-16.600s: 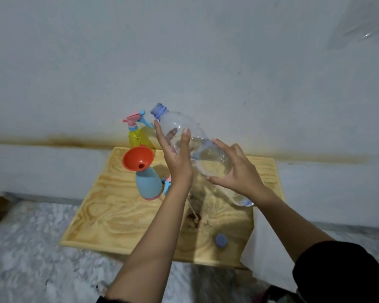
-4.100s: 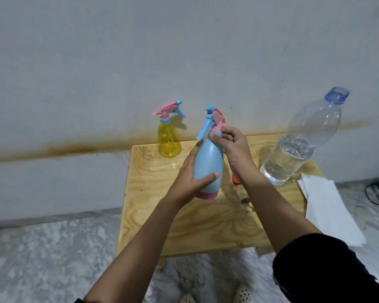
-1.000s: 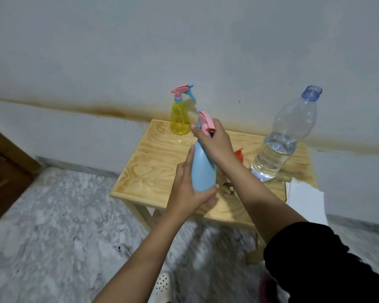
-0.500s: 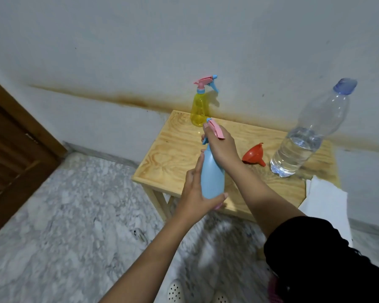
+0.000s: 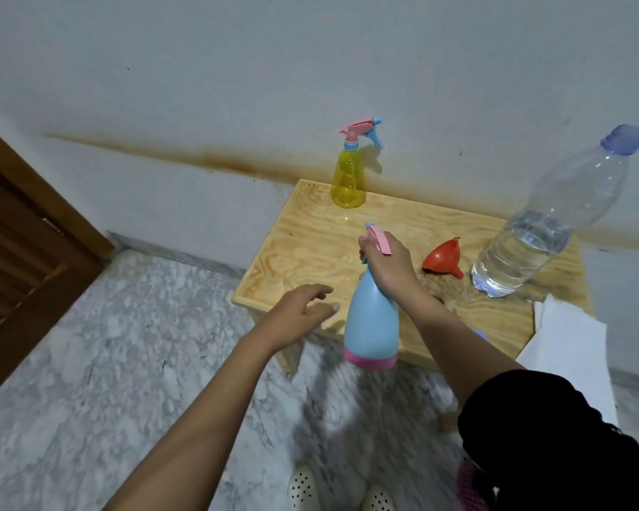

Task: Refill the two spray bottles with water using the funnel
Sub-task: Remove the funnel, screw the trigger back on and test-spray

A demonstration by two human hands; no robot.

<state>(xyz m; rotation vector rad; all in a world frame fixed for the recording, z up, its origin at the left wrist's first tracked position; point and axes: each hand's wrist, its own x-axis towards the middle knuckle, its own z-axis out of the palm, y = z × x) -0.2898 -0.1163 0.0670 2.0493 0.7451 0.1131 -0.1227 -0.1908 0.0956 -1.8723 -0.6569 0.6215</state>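
Note:
My right hand grips the neck and pink trigger head of the blue spray bottle, holding it upright in the air in front of the wooden table's near edge. My left hand hovers just left of the bottle with relaxed fingers, touching nothing. The yellow spray bottle stands at the table's far left corner by the wall. An orange funnel lies on its side on the table. To its right stands a large clear water bottle, capped and partly filled.
White paper sheets lie at the table's right front corner. A brown wooden door is at the left. Below is a marble floor, with my light shoes at the bottom edge.
My left hand has let go of the blue bottle's body and moved left. The right hand alone holds the bottle now. The view has shifted slightly.

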